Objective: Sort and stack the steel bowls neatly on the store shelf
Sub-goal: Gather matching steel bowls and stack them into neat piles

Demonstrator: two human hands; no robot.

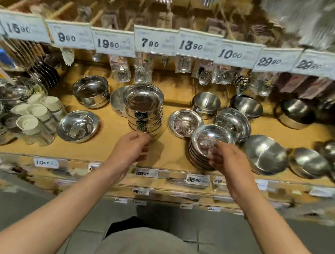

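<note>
Reaching in from the front edge of the shelf [108, 155], both hands work the middle of the row of steel bowls. The right hand [224, 161] sits against the near side of the low stack of shallow bowls [208, 146], fingers curled over its front rim; it seems to grip the top bowl, though blur hides the exact contact. The left hand [132, 146] hovers at the foot of the tall stack of labelled bowls [143, 108], fingers loosely bent, holding nothing that shows.

The relation that matters: the single shallow bowl [185, 123] lies just beyond and left of the low stack, between the two stacks, and looks like the same kind as that stack. It is roughly as near to either hand, but the right one is occupied, so the left is my guess for fetching it.

Bare shelf board lies in front of and between the stacks. To the right, tilted bowls [265, 154] crowd close to the low stack, so room there is tight.
</note>
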